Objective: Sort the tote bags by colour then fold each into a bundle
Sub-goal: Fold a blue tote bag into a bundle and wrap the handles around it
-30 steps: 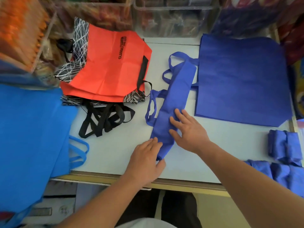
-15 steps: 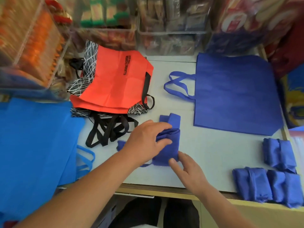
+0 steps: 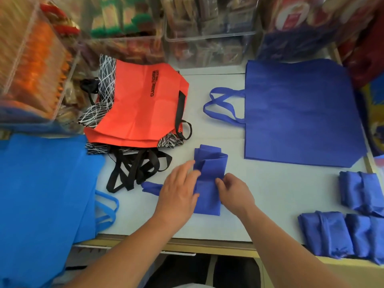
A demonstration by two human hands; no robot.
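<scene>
We flank the folded blue tote (image 3: 208, 183), lengthwise away from us: left hand (image 3: 178, 191) flat, right hand (image 3: 234, 194) pinching its edge.

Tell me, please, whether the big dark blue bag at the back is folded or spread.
Spread: the bag lies flat on the table, handles out.

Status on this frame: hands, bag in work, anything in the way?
Left hand flat on half-folded blue bag; right hand pinching its right side. Bag on table, top end rolled over. Black straps close by, not touching.
</scene>
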